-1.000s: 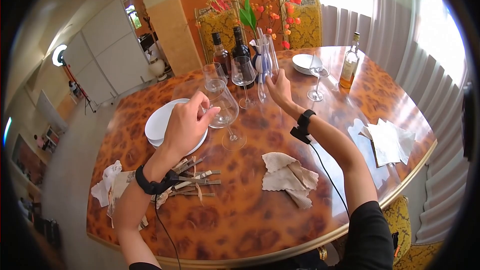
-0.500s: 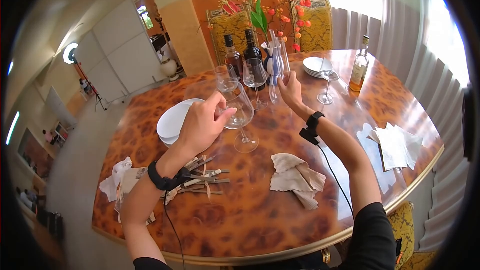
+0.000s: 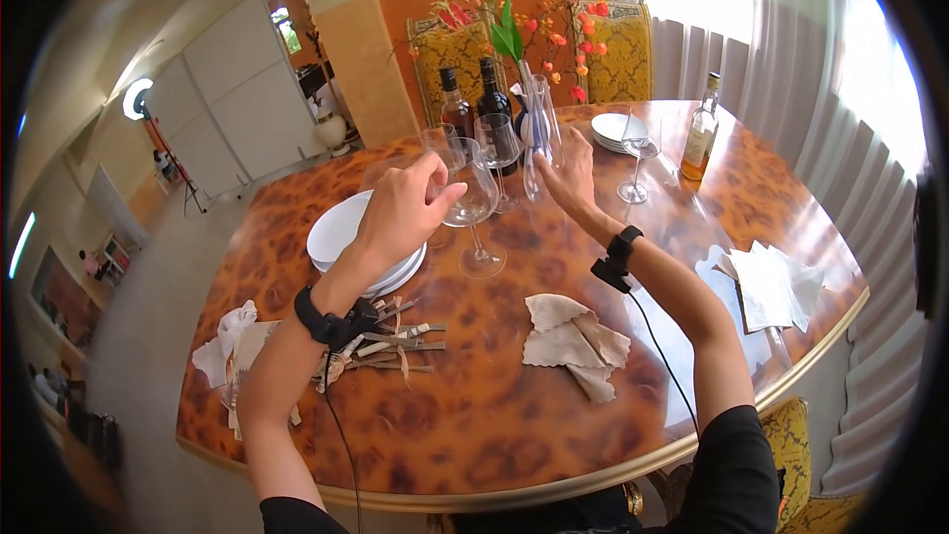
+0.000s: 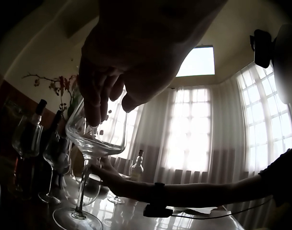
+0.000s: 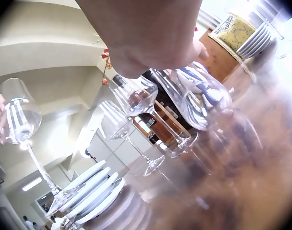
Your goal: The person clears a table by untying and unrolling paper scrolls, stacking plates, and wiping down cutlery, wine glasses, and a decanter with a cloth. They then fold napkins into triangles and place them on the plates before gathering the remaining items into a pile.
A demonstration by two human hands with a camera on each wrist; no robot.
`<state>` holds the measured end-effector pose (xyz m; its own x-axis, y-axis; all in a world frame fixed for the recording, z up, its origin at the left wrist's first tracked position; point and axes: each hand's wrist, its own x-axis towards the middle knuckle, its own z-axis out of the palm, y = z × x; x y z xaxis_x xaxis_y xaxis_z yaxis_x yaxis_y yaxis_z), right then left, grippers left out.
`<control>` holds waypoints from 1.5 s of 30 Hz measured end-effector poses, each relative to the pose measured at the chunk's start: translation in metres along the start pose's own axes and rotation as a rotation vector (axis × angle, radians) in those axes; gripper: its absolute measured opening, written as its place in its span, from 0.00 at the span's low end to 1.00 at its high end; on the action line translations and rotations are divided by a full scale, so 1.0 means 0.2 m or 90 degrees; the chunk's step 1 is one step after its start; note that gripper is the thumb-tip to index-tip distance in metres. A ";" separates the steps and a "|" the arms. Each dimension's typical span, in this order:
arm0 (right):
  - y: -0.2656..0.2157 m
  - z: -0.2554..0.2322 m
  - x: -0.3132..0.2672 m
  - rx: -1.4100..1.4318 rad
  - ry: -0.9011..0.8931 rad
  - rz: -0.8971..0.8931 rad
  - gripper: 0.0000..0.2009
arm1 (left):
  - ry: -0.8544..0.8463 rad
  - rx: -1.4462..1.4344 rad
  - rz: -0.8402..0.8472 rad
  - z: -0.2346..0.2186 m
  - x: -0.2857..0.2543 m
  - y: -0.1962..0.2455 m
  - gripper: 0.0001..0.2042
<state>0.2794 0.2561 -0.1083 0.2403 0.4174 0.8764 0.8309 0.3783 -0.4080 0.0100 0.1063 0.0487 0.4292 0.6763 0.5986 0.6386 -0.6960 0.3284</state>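
Note:
My left hand pinches the upper bowl of a clear wine glass, fingers at its rim and the glass upright. Its round foot shows low in the left wrist view, where the fingers of my left hand hang over the glass; whether the foot touches the table cannot be told. A clear glass decanter stands beside my right hand, whose fingers point up, loosely straight, near its neck. In the right wrist view the hand partly covers the decanter.
On the glossy table stand white plates, dark bottles, other wine glasses, stacked plates and an amber bottle. A beige cloth, white napkins and tied strips lie nearer.
My right hand's fingers have loosened from around the decanter's neck and straightened. My left hand and the wine glass have shifted slightly away from me; the head view has also shifted.

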 end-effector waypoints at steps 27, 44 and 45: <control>0.23 -0.66 0.41 0.265 -0.196 0.200 0.48 | 0.066 -0.251 -0.011 -0.11 -0.38 0.41 0.08; 0.55 0.00 0.29 0.193 -0.189 0.261 0.51 | 0.179 -0.299 -0.399 -0.29 -1.45 0.17 0.08; 0.54 -0.01 0.28 0.191 -0.177 0.259 0.51 | 0.181 -0.294 -0.411 -0.29 -1.47 0.16 0.08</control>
<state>0.3835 0.3187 -0.1022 0.3359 0.7646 0.5501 0.5107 0.3429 -0.7884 -0.1319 -0.1292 -0.0751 -0.1476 0.9319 0.3313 0.3509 -0.2639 0.8985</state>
